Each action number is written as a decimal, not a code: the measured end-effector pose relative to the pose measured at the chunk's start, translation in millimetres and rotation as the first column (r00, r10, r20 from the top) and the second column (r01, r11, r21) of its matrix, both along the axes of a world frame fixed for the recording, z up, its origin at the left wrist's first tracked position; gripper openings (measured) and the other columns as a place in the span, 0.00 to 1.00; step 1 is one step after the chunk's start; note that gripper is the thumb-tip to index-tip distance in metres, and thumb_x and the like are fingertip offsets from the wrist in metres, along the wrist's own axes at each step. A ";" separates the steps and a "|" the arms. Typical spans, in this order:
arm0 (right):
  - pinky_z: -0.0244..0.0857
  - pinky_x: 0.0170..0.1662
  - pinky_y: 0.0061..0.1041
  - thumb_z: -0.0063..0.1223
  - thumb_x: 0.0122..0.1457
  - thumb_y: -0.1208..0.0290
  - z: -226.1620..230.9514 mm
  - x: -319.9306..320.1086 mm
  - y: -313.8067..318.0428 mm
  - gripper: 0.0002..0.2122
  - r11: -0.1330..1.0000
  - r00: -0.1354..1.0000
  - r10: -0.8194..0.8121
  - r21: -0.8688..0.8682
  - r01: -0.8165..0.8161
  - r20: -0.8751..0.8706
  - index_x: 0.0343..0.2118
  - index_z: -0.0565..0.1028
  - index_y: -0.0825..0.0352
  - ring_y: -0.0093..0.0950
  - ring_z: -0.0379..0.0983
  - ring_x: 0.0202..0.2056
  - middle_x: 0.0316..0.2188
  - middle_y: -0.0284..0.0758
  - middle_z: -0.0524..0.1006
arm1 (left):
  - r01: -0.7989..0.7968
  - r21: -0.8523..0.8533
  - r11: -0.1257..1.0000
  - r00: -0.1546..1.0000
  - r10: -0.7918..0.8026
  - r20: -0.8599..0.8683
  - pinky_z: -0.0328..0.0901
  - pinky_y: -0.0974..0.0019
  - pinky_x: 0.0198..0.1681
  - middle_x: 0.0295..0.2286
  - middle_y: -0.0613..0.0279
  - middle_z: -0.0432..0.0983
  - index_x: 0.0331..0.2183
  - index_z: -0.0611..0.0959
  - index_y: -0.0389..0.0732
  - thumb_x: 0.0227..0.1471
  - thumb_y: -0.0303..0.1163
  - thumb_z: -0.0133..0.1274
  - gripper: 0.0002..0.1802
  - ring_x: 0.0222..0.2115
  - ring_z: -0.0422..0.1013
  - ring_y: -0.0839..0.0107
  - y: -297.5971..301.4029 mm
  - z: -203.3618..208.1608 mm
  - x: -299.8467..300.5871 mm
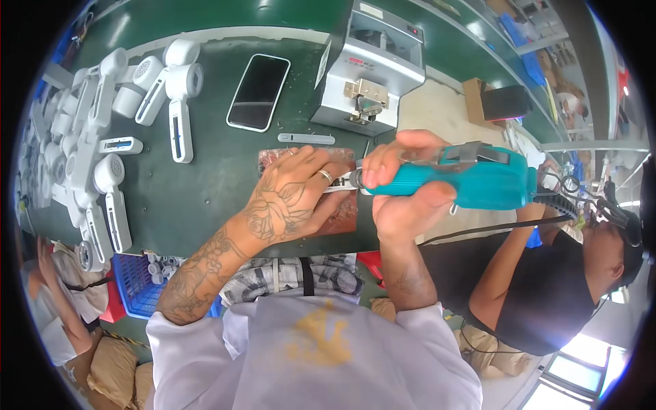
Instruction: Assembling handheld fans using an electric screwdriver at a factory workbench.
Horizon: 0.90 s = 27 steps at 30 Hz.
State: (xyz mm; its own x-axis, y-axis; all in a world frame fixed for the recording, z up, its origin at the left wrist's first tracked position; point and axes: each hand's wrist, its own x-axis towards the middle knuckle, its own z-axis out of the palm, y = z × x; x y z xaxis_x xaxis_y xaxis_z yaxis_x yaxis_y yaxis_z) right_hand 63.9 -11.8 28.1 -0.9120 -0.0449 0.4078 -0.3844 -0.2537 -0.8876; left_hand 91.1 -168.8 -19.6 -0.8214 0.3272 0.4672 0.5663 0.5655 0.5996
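Observation:
My right hand point(403, 184) grips a teal electric screwdriver point(478, 179), its tip pointing left toward my left hand. My left hand point(290, 198), with a ring on one finger, lies palm down on a reddish-brown pad point(345, 215) at the bench's near edge and covers a white part that is mostly hidden. The screwdriver's bit meets that part right beside my left fingers. A black cable point(492, 229) trails from the tool's rear.
On the green bench point(205, 198) lie a smartphone point(258, 91), a thin white strip point(306, 139) and a heap of white plastic handheld housings point(102, 137) at the left. A grey metal machine point(372, 65) stands behind. A person in a black shirt point(547, 287) sits at my right; a blue crate point(137, 283) is below.

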 end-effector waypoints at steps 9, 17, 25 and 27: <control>0.67 0.27 0.26 0.63 0.50 0.35 -0.1 -7.1 -1.0 0.40 0.994 0.998 0.038 -0.102 -0.033 0.044 0.45 0.71 0.76 0.26 0.71 0.22 0.20 0.33 0.73 | -0.026 0.002 1.000 0.997 0.026 -0.077 0.67 0.53 0.40 0.36 0.60 0.78 0.38 0.76 0.42 0.46 0.29 0.68 0.18 0.38 0.73 0.57 1.4 -6.2 -0.6; 0.66 0.28 0.26 0.65 0.52 0.39 -3.7 -10.2 1.9 0.38 0.981 0.991 0.129 -0.150 -0.122 0.038 0.47 0.71 0.76 0.24 0.71 0.22 0.21 0.33 0.74 | 0.045 0.114 0.992 0.999 -0.047 0.017 0.69 0.52 0.46 0.42 0.63 0.77 0.34 0.77 0.42 0.47 0.29 0.66 0.14 0.42 0.74 0.57 -2.9 -6.6 -2.6; 0.65 0.28 0.25 0.63 0.55 0.41 -4.9 -9.6 5.0 0.37 0.973 0.983 0.181 -0.144 -0.179 0.003 0.49 0.70 0.77 0.23 0.71 0.23 0.21 0.32 0.75 | 0.065 0.081 0.995 0.996 -0.070 0.050 0.69 0.54 0.44 0.40 0.61 0.77 0.34 0.77 0.42 0.48 0.31 0.65 0.13 0.40 0.73 0.56 -2.5 -8.0 -0.8; 0.65 0.28 0.25 0.63 0.56 0.41 -7.1 -10.5 5.7 0.37 0.976 0.984 0.175 -0.131 -0.176 -0.017 0.49 0.70 0.77 0.23 0.71 0.23 0.21 0.32 0.75 | -0.021 0.076 0.997 0.998 0.016 0.055 0.69 0.54 0.41 0.36 0.60 0.75 0.37 0.78 0.42 0.49 0.31 0.64 0.13 0.38 0.73 0.56 1.9 -9.2 0.8</control>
State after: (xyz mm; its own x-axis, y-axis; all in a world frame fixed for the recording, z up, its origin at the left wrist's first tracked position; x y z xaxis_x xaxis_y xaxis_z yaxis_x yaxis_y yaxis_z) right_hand 53.4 -6.1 21.0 -0.8924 -0.1496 0.4256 -0.3284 -0.4315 -0.8402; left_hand 91.9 -166.9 -28.8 -0.8516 0.2766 0.4452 0.5219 0.5269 0.6708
